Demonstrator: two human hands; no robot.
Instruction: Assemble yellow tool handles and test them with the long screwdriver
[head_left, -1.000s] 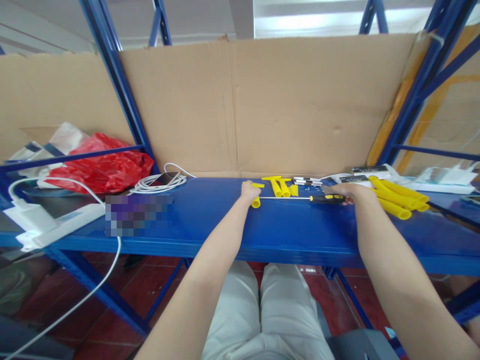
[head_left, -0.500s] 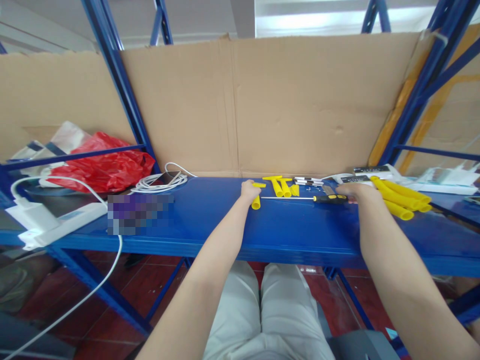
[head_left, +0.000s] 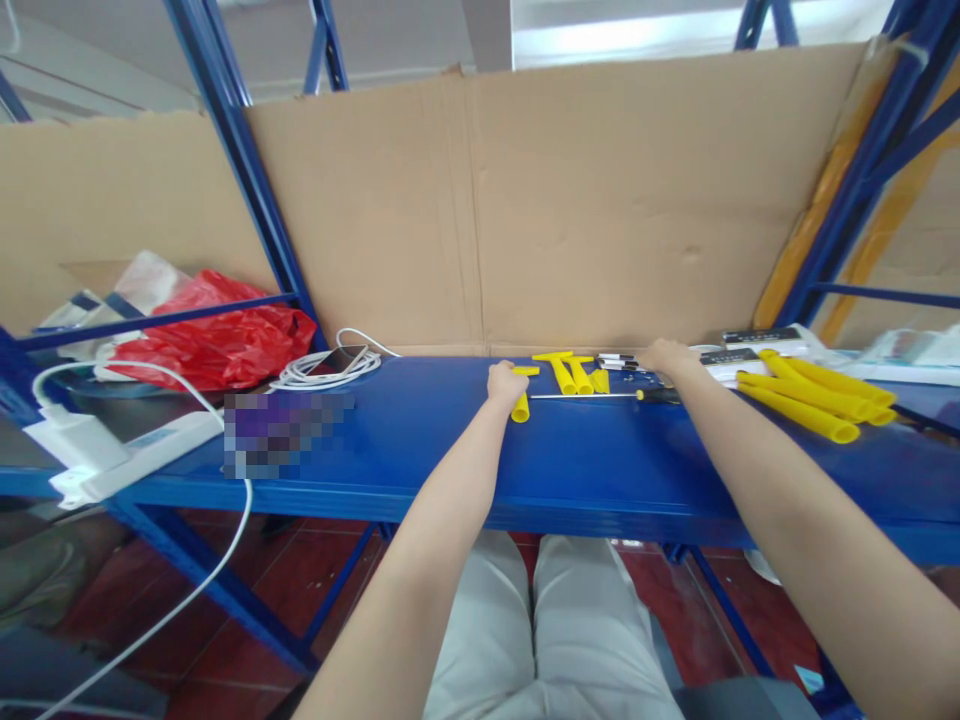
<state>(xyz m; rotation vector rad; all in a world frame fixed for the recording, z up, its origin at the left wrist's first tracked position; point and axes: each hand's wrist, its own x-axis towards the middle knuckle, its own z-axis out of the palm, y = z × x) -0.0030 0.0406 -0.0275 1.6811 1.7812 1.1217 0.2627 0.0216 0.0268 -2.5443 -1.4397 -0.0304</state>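
My left hand (head_left: 508, 383) is closed around a yellow T-shaped plastic handle (head_left: 520, 408), its hollow round end pointing toward me. Two more yellow T-shaped handles (head_left: 564, 375) lie just right of it, beside a small yellow piece (head_left: 600, 381). A long screwdriver (head_left: 600, 396) with a black and yellow grip lies in front of them, its shaft tip near my left hand. At the back, my right hand (head_left: 669, 360) reaches down by the ends of some black-and-white pen-like sticks (head_left: 619, 361). Its fingertips are hidden, and tiny metal bits lie close by.
Several yellow tubes (head_left: 817, 395) lie at the right near black-and-white packets (head_left: 761, 340). To the left are a coiled white cable (head_left: 324, 370), a red plastic bag (head_left: 217, 330) and a white power strip (head_left: 150, 455). A cardboard sheet (head_left: 375, 220) stands behind the blue shelf (head_left: 420, 430).
My right hand has moved left and back, from beside the screwdriver's grip toward the black-and-white sticks. My left hand stays on the yellow handle. The view has shifted slightly.
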